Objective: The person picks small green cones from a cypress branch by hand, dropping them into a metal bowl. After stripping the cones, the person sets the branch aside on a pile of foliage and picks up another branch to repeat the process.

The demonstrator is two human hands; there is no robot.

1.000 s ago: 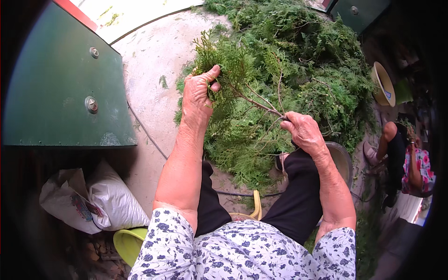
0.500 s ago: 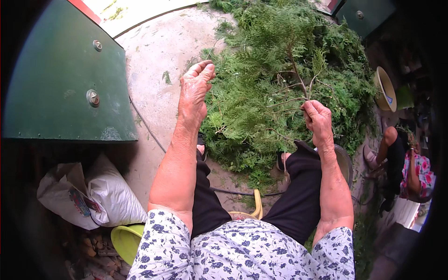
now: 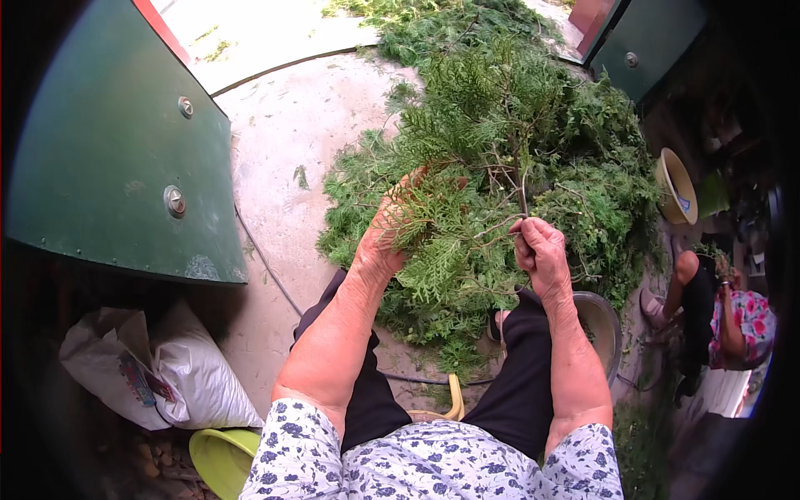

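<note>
A leafy evergreen branch (image 3: 522, 171) with flat, scaly green sprays stands up from my right hand (image 3: 546, 254), whose fingers are closed round its thin brown stem. On the branch's left side, my left hand (image 3: 387, 233) reaches in among the sprays. Foliage covers most of its fingers, so their grip does not show. Beneath and beyond both hands lies a large heap of cut evergreen branches (image 3: 596, 187), spread over the floor between and in front of my knees.
A green metal panel (image 3: 117, 158) stands at left, above white sacks (image 3: 204, 367) and a yellow-green basin (image 3: 223, 458). A metal bowl (image 3: 602, 329) sits by my right knee. At right are a beige basin (image 3: 679, 185) and another seated person (image 3: 733, 325). A dark cable (image 3: 271, 262) crosses the floor.
My left hand has moved right and down from the bare floor side into the branch's sprays. My right hand has come slightly left and lower, still holding the stem.
</note>
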